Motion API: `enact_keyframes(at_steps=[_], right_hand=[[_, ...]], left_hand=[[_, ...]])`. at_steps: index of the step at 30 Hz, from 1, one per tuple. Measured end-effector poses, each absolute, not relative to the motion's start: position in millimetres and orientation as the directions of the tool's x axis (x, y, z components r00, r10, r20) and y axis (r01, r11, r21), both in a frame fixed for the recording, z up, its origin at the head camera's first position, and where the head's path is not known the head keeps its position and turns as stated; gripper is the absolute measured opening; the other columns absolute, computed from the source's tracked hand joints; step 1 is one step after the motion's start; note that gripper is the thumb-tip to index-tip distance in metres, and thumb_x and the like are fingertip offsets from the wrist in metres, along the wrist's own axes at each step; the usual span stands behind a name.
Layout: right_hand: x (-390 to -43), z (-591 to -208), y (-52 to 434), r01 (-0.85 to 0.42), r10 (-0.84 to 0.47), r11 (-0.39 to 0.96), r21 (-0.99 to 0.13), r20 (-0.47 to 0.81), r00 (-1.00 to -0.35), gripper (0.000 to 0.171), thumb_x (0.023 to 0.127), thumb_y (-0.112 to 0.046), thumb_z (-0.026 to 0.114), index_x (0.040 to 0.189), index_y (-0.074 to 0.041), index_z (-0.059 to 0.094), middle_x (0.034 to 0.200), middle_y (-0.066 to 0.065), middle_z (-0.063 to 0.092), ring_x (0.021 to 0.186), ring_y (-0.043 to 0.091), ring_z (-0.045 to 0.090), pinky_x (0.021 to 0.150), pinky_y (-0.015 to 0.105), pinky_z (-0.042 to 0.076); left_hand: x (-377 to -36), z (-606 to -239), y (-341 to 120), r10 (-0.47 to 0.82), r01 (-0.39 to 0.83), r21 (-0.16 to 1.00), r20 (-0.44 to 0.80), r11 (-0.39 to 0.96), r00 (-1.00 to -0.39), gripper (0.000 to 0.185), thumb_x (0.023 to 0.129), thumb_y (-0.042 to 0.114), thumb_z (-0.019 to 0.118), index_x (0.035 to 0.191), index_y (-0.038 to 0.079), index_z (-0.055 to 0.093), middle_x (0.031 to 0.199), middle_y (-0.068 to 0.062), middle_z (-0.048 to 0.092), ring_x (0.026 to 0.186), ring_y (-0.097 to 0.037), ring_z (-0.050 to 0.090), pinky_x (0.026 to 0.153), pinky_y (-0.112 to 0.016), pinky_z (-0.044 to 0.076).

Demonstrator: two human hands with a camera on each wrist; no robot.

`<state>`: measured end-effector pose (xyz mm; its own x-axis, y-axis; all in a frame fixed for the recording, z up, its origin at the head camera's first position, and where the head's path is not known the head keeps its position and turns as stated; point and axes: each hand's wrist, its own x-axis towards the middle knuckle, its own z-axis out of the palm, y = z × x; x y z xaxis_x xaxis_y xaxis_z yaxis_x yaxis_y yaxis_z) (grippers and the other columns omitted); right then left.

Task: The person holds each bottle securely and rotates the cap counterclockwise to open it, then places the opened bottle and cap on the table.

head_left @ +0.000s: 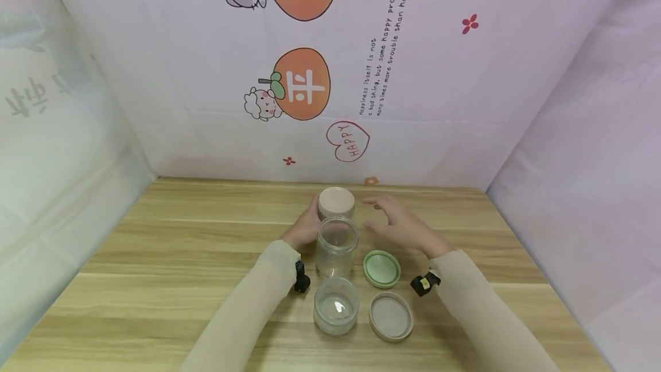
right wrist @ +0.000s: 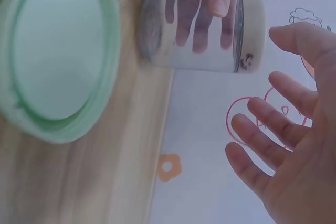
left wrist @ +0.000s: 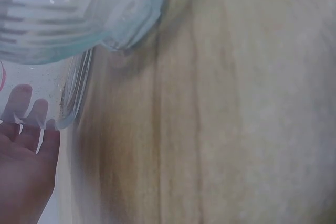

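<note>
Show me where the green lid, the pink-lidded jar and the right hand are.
green lid (head_left: 381, 268), head view, its flat middle.
pink-lidded jar (head_left: 336, 201), head view, top of its lid.
right hand (head_left: 401, 225), head view, back of the hand.

Staged booth — cartoon-print backdrop (head_left: 310, 73), wooden table (head_left: 181, 257)

- Glass jars: three — one capped with a pink lid (head_left: 336, 204) toward the table's far edge, one open jar (head_left: 337, 245) mid-row, one open jar (head_left: 335, 305) nearest the front edge.
- Loose lids: two — green lid (head_left: 381, 268), beige lid (head_left: 391, 317).
- Hands: two — left hand (head_left: 304, 228), right hand (head_left: 400, 224).
</note>
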<state>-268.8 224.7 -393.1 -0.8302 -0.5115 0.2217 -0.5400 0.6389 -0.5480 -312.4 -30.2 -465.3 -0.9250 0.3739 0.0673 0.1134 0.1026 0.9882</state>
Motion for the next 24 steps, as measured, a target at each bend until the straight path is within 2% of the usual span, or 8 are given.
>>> enact_keyframes(at_steps=[7,12,18,24], right_hand=[[-280.8,-381.4,207.5,-0.542,-0.508,0.652,-0.53,0.226,-0.831,0.057,0.094,-0.033,0.072,0.142,-0.009,0.052,0.144,0.013,0.05,0.129,0.036,0.049,0.101,0.056,0.045],[-287.4,-377.0,195.4,-0.571,-0.525,0.632,-0.524,0.253,-0.813,0.06,0.092,-0.038,0.074,0.14,-0.008,0.055,0.14,0.015,0.052,0.13,0.035,0.048,0.107,0.056,0.039],[-292.3,-373.8,182.4,-0.577,-0.528,0.647,-0.498,0.252,-0.811,0.063,0.09,-0.035,0.077,0.141,-0.007,0.054,0.14,0.015,0.05,0.129,0.031,0.048,0.108,0.051,0.04],[-298.5,-375.5,172.1,-0.585,-0.538,0.657,-0.476,0.248,-0.806,0.066,0.089,-0.039,0.077,0.141,-0.007,0.054,0.141,0.015,0.05,0.129,0.029,0.047,0.107,0.05,0.041]], left_hand=[[-316.4,-466.6,-32.2,0.376,0.154,0.977,0.087,0.151,-0.923,0.097,0.079,0.019,0.087,0.154,0.019,0.025,0.151,-0.008,0.043,0.141,-0.028,0.037,0.117,-0.051,0.025],[-316.6,-466.6,-33.5,0.374,0.19,0.963,0.108,0.192,-0.921,0.092,0.083,0.017,0.084,0.154,0.014,0.025,0.151,-0.014,0.042,0.141,-0.032,0.036,0.117,-0.051,0.025],[-318.4,-469.5,-33.6,0.378,0.194,0.965,0.116,0.175,-0.918,0.093,0.084,0.013,0.083,0.155,0.014,0.024,0.152,-0.016,0.041,0.143,-0.033,0.035,0.117,-0.051,0.024],[-319.8,-470.6,-32.9,0.372,0.214,0.961,0.136,0.178,-0.918,0.091,0.084,0.012,0.082,0.155,0.012,0.025,0.152,-0.019,0.04,0.142,-0.035,0.035,0.117,-0.051,0.024]])
